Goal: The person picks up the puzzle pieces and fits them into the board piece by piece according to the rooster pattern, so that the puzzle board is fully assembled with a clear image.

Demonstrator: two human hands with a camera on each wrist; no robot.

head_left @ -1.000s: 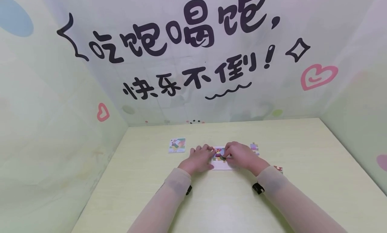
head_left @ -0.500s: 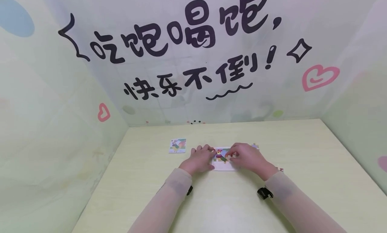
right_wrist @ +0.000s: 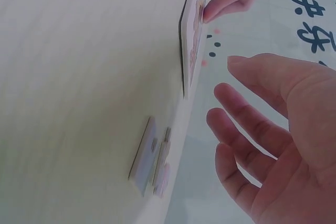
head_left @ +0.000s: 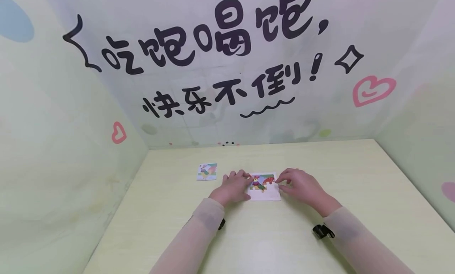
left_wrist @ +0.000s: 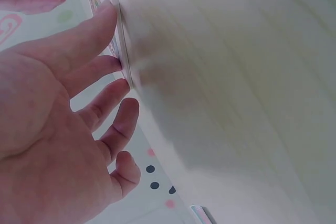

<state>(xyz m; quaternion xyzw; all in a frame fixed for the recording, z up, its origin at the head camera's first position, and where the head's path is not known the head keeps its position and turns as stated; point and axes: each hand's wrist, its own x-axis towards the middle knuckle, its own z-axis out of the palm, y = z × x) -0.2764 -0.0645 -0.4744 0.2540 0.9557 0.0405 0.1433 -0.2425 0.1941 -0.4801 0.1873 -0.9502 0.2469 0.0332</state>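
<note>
A white jigsaw board (head_left: 264, 196) lies flat on the table, partly filled with a colourful rooster picture; its lower part is bare white. My left hand (head_left: 232, 187) rests at its left side. In the left wrist view, the thumb (left_wrist: 97, 27) and first fingers touch the board's edge, with the other fingers loosely bent. My right hand (head_left: 301, 187) is at the board's right edge, fingertips near the red tail. In the right wrist view, the right hand's thumb and fingers (right_wrist: 236, 129) are apart with nothing between them.
A small rooster picture card (head_left: 207, 172) lies left of the board. Loose jigsaw pieces (right_wrist: 144, 156) lie on the table near my right hand, hidden behind it in the head view. A printed wall (head_left: 177, 120) stands behind the table.
My right hand has moved right from the board's middle to its right edge, uncovering the red tail. It now covers the loose pieces on the right. The left hand has stayed in place.
</note>
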